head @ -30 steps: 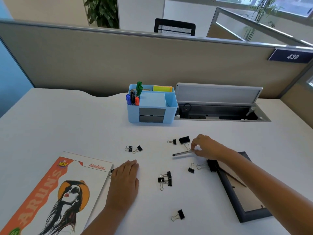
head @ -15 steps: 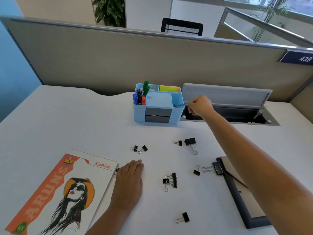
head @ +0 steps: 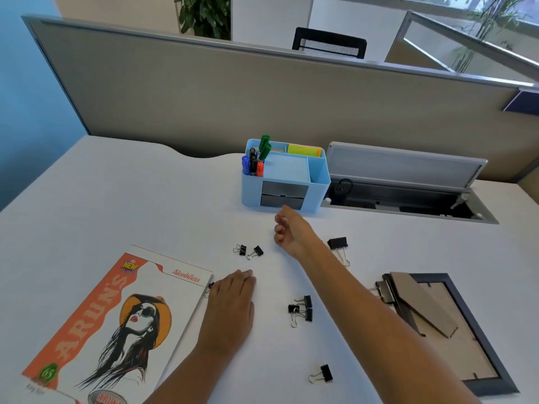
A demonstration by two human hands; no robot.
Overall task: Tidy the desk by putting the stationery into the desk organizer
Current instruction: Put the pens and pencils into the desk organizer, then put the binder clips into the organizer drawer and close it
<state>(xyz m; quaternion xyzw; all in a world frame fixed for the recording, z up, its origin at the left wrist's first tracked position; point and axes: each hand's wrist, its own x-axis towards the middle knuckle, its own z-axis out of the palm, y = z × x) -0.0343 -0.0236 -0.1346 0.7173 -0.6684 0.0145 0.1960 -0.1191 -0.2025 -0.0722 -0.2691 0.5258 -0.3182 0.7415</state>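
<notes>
Blue plastic desk organizer point(head: 284, 182) stands at the desk's rear, markers point(head: 256, 158) upright in its left compartment, caps up. Right hand point(head: 290, 231) hovers before it, fingers loosely curled, empty. Left hand point(head: 232, 298) lies flat, open. Binder clips point(head: 302, 310) lie scattered.
</notes>
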